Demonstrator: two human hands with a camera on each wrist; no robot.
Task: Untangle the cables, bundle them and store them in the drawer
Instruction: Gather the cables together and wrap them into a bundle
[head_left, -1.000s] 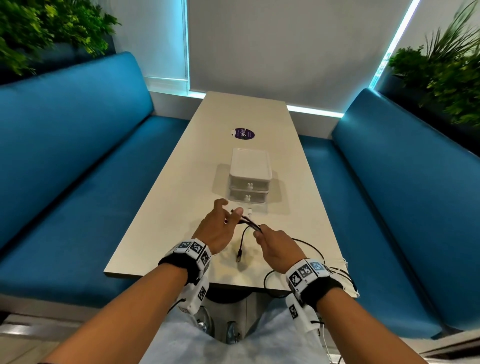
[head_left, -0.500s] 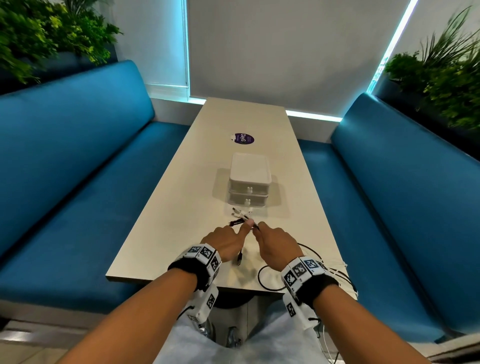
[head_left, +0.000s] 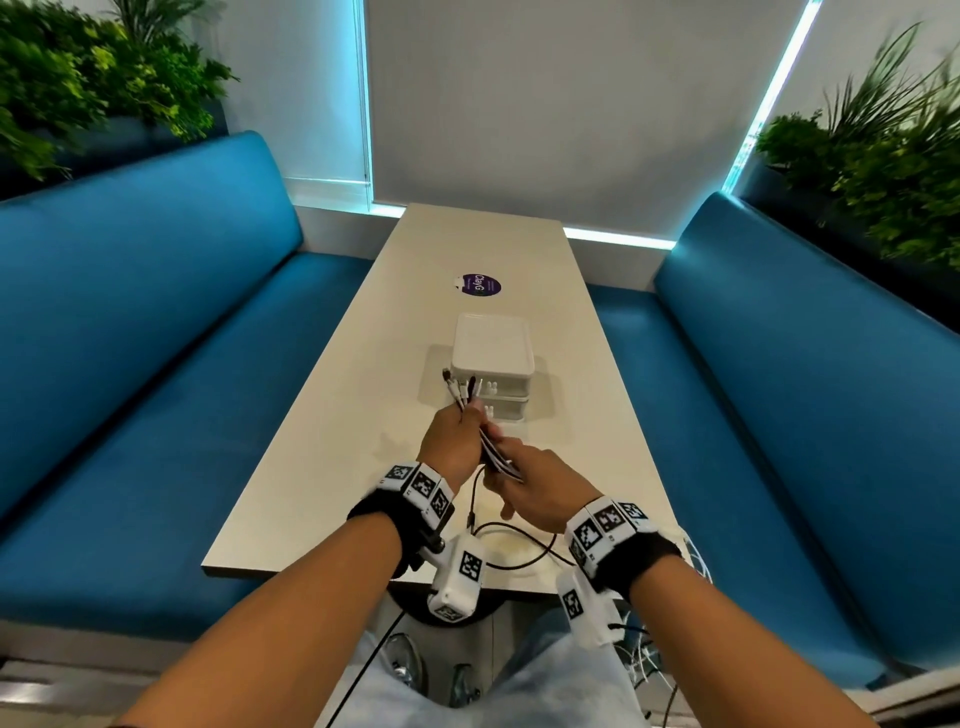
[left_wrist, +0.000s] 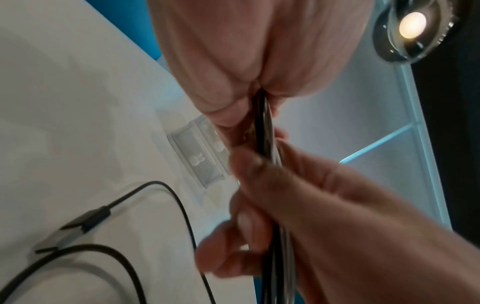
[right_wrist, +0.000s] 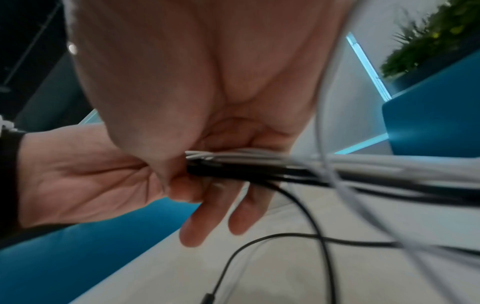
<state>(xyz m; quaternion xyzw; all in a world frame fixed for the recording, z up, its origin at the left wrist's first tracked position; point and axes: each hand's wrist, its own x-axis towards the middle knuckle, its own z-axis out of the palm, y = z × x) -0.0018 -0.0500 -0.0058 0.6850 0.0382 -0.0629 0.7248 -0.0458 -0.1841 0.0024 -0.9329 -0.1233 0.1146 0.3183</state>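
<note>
**Both hands gripping one sheaf of cables above the table's near end**

Seen from the head: left hand (head_left: 451, 441) fisted round a gathered sheaf of black and white cables (head_left: 496, 456), plug ends (head_left: 462, 388) fanning out past the knuckles toward the small white two-drawer plastic box (head_left: 492, 364) at mid-table. Right hand (head_left: 540, 486) just behind, fingers curled round the same sheaf nearer the body. Loose black loops (head_left: 514, 545) trailing on the pale beige tabletop (head_left: 322, 467) by its near edge; thin white strands (head_left: 698, 558) spilling over the near right corner. Both drawers shut.

From the left wrist: fingers (left_wrist: 221, 102) closed tight on the dark strands (left_wrist: 265, 123), right hand's fingers (left_wrist: 249, 226) wrapped round them lower down. Black plug (left_wrist: 85, 222) lying on the tabletop beside a loop.

From the right wrist: thumb and first fingers pinching the sheaf, two fingers (right_wrist: 197, 226) hanging straight below it.
</note>
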